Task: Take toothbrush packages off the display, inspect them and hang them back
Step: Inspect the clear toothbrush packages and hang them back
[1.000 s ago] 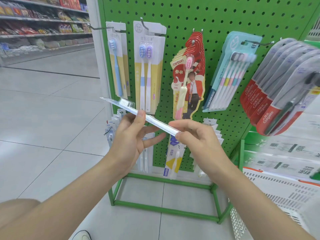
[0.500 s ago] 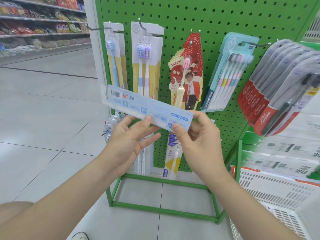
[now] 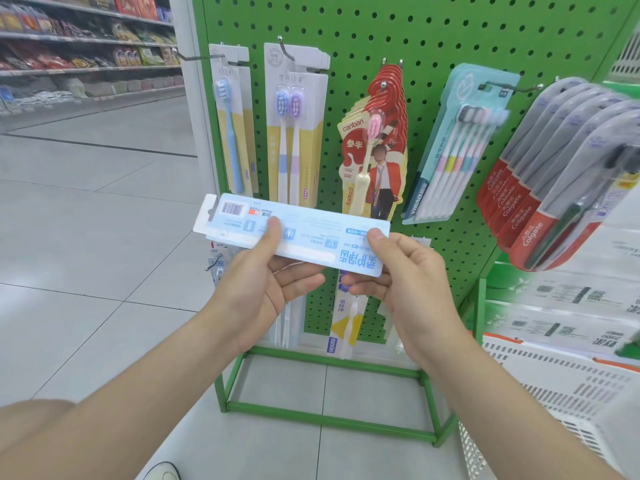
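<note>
Green pegboard display (image 3: 433,36) on a tiled floor (image 3: 86,237) — its hooks (image 3: 197,57) carry single blue toothbrush packs (image 3: 232,133), twin packs (image 3: 294,140), red canban packs (image 3: 377,140), a pastel multipack (image 3: 457,150), Colgate packs (image 3: 540,188).

Toothbrush package (image 3: 294,233), a long pale-blue card, lay nearly horizontal in front of the green pegboard display (image 3: 433,36). Its printed back faced the camera, with barcode and hang-hole tab at the left end and large blue characters upside down at the right. The left hand (image 3: 263,282) pinched it near the middle, the right hand (image 3: 412,278) at its right end. On the display's hooks hung a single-brush package (image 3: 232,126), a twin-brush package (image 3: 294,133), red canban packages (image 3: 377,143), a teal multi-brush package (image 3: 457,147) and Colgate packages (image 3: 554,174).
</note>
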